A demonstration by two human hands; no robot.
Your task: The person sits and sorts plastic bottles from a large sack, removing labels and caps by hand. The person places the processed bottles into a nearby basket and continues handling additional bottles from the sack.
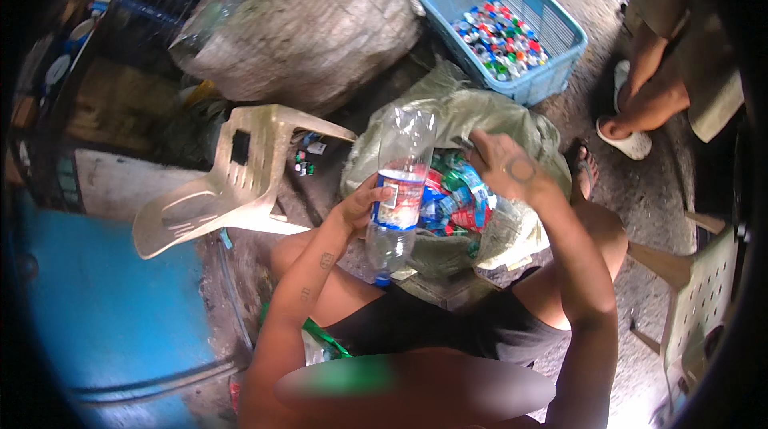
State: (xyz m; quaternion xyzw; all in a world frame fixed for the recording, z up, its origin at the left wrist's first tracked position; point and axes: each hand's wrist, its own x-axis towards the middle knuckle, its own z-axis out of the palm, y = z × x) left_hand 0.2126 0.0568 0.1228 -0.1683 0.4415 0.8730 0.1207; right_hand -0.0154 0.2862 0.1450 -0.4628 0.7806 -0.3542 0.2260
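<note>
My left hand [363, 204] is wrapped around the middle of a large clear plastic bottle [393, 249]. Its blue cap points toward me and its base away; a red, white and blue label [403, 201] circles it. To the right, my right hand [504, 165] is curled above an open woven plastic sack [528, 123]. A small dark object shows at its fingers, mostly hidden, so its kind is unclear. Inside the sack's mouth lie crumpled plastic labels [462, 201], red, blue and green.
A light-blue plastic crate [510, 90] holds many loose bottle caps [501, 39]. Beside it bulges a big filled sack [312, 27]. A beige plastic chair [252, 159] lies tipped at left, near a blue surface [114, 297]. Another chair [702, 291] and a person's feet [624, 132] are at right.
</note>
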